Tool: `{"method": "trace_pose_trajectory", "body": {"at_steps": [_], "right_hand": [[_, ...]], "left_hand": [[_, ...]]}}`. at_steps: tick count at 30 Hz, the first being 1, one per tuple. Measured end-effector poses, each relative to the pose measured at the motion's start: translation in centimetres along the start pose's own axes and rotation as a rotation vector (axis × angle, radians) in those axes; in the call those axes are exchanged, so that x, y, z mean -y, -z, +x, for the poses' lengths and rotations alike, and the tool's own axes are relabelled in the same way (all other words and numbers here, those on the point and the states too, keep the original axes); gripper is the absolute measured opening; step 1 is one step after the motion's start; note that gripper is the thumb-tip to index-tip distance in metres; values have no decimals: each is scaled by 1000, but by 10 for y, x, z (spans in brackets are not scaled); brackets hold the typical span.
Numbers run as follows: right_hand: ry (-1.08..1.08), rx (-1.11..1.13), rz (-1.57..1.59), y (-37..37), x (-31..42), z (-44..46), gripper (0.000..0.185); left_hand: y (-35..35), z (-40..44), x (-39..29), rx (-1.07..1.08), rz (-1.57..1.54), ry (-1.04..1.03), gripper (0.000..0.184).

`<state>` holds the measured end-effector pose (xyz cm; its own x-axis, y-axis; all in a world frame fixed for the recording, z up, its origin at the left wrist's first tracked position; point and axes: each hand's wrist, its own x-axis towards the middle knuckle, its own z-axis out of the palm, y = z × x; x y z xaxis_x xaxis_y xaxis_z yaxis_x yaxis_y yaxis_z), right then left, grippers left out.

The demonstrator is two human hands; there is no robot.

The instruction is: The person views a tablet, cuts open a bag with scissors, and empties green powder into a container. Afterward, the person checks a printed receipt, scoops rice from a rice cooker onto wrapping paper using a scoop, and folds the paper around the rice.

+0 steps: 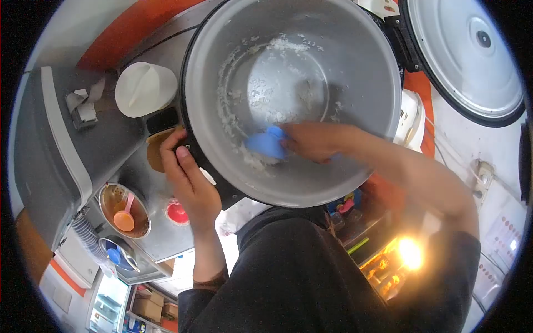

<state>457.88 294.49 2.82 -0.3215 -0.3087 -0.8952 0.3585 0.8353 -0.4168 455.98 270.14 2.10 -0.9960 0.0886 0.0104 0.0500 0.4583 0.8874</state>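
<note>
A large rice cooker point(355, 83) stands before me, its grey inner pot showing rice grains point(288, 43) stuck to the bottom and lower wall. Inside it, my right hand point(315, 142) is closed around a blue rice scoop point(265, 145), blurred by motion. The scoop is low in the pot, near the rice at the lower left of the base. My left hand point(191, 180) grips the cooker's outer left side, thumb and fingers at the dark housing. Exactly what part those fingers wrap is partly hidden.
The cooker's lid point(466, 50) hangs open at the upper right. To the left are a white container point(145, 89), a metal bowl point(147, 222) with an orange ladle point(124, 220), another bowl point(133, 262) and stacked cups point(89, 238). A bright lamp point(410, 253) glows lower right.
</note>
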Motion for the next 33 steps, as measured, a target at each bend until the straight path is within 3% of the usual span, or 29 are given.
{"method": "trace_pose_trajectory", "body": {"at_steps": [8, 10, 11, 13, 14, 15, 17, 19, 20, 22, 25, 28, 31, 33], "right_hand": [[-148, 400, 616, 73, -56, -20, 29], [-169, 111, 197, 89, -59, -26, 52], [-170, 108, 196, 86, -57, -25, 52], [-295, -34, -214, 74, -57, -19, 47], [-301, -29, -213, 57, -83, -4, 47], [-64, -85, -384, 29, -125, 18, 44], [178, -129, -549, 18, -123, 24, 42], [-304, 142, -204, 32, -52, 2, 38], [-307, 143, -200, 24, -55, 6, 38], [-276, 147, 324, 12, -63, 20, 35], [-243, 85, 334, -1, -24, 37, 34], [-3, -32, 75, -22, 3, 42, 35], [74, -329, -237, -48, 12, 28, 37], [-14, -242, 27, -35, 29, 6, 36]], "left_hand": [[0, -1, 0, 1, 1, 4, 31], [1, 0, -3, 3, 27, -15, 32], [1, 1, -2, 2, 25, -18, 32], [0, 0, -1, 1, -19, 8, 32], [0, 0, 0, 4, -23, 13, 32], [0, 0, 0, 5, -19, 14, 32], [2, 0, 1, 7, -14, 25, 32], [1, 0, -1, -9, -19, 19, 31], [2, -1, -1, -5, -21, 19, 31], [1, 1, -1, -14, 9, -18, 29], [2, 2, -5, -18, 15, 0, 29], [0, 2, -3, -58, 73, -74, 29], [-3, 2, -5, -62, 38, -63, 29], [-5, 2, -5, -63, 7, -26, 28]]}}
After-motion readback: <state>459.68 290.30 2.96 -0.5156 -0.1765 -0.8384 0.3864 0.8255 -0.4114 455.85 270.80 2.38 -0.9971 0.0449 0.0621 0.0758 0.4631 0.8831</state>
